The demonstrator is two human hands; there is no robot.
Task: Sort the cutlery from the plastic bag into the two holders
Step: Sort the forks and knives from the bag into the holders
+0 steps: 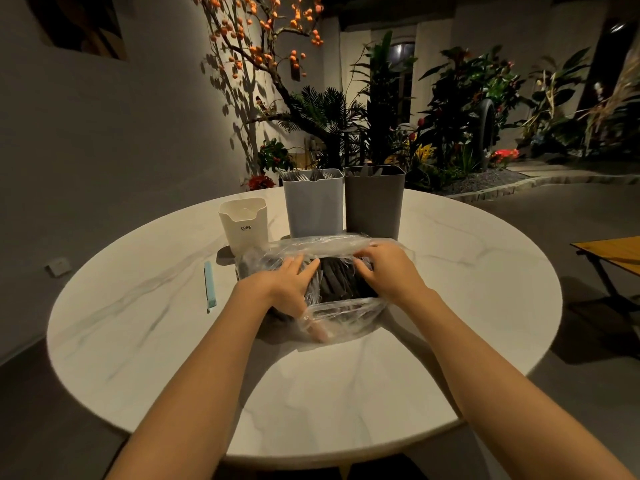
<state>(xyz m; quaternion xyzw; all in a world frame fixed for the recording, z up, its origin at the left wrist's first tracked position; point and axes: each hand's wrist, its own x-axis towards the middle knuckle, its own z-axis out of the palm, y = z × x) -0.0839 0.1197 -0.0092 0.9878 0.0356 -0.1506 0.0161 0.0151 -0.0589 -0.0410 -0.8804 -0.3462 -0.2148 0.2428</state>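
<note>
A clear plastic bag (341, 317) lies on the round white table (138, 341), with dark cutlery (337, 282) showing through its open mouth. My left hand (289, 285) lies on the bag's left side, fingers stretched toward the opening. My right hand (386, 271) holds the bag's right edge with curled fingers. Behind the bag stand two tall holders: a light grey holder (313, 206) with forks poking out and a dark grey holder (375, 202) with dark cutlery tips showing.
A small cream holder (244, 221) stands left of the grey ones. A light blue bag clip (209, 285) lies on the table at the left. A wooden folding table (613, 254) stands at the right. Plants line the far side.
</note>
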